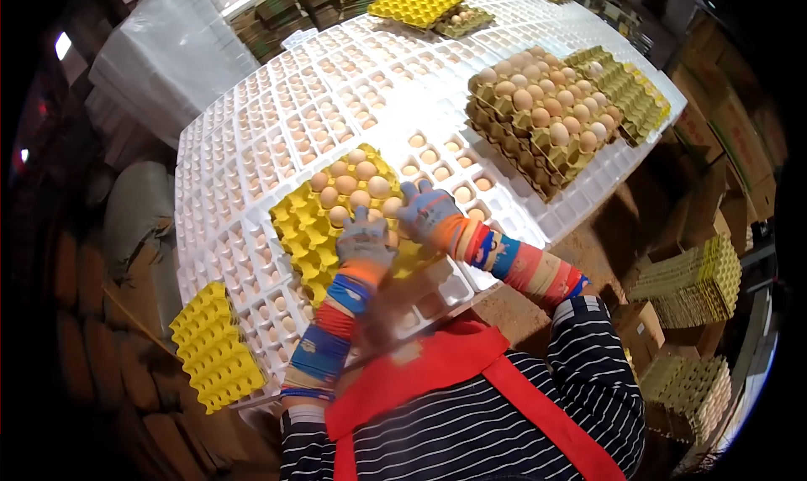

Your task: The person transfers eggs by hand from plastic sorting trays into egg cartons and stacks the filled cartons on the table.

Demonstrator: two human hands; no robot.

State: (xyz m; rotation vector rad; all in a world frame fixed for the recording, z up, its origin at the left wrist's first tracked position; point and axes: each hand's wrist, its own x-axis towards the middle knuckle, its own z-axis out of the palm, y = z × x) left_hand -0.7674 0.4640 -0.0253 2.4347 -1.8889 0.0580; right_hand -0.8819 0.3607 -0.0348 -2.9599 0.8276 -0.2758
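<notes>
Several brown and pale eggs (345, 184) sit in the upper right part of a yellow egg tray (299, 229); cups on its left side are bare. My left hand (367, 239), in a grey glove, lies over the tray with its fingers apart among the eggs. An egg (392, 238) shows beside it. My right hand (427, 212), gloved too, is at the tray's right edge with fingers stretched forward, next to an egg (392, 206) in the tray. Its palm side is hidden. To its right, a white plastic tray (504, 208) holds eggs in square cells.
White cell trays with eggs (277, 136) cover the table. A stack of filled egg trays (546, 111) stands at right. Another yellow tray (217, 346) lies at the left edge, and a yellow tray (416, 5) at the back. Stacked trays (691, 283) and cartons are at far right.
</notes>
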